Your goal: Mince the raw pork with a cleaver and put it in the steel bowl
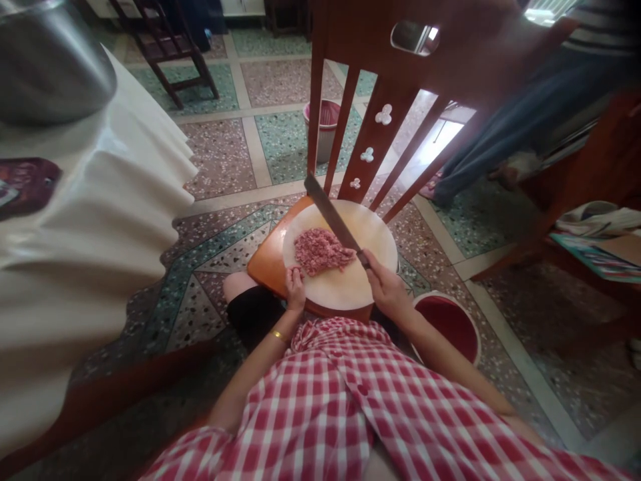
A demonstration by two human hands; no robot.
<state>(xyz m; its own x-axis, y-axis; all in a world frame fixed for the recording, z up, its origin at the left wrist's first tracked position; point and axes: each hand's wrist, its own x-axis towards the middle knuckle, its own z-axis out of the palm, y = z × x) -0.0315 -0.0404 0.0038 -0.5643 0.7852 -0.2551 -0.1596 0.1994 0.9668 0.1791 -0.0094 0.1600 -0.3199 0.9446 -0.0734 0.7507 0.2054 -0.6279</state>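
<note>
A round pale cutting board (345, 294) lies on the wooden seat of a chair (273, 257) in front of me. On its left half sits a heap of minced meat (318, 250). My right hand (383, 284) is closed around the handle of a cleaver (333, 217), whose blade slants up and left over the board, beside and partly above the meat. At the board's left edge, the curled fingers of my left hand (295, 287) grip the rim, close to the meat. Whether the blade touches the meat or the board, I cannot tell.
The slatted chair back (345, 133) rises just beyond the board. A red-lined bin (448, 327) stands by my right forearm, another bin (323, 133) behind the chair. Left is a cloth-covered table (130, 174) with a metal pot (55, 67). A person's leg (481, 140) is at right.
</note>
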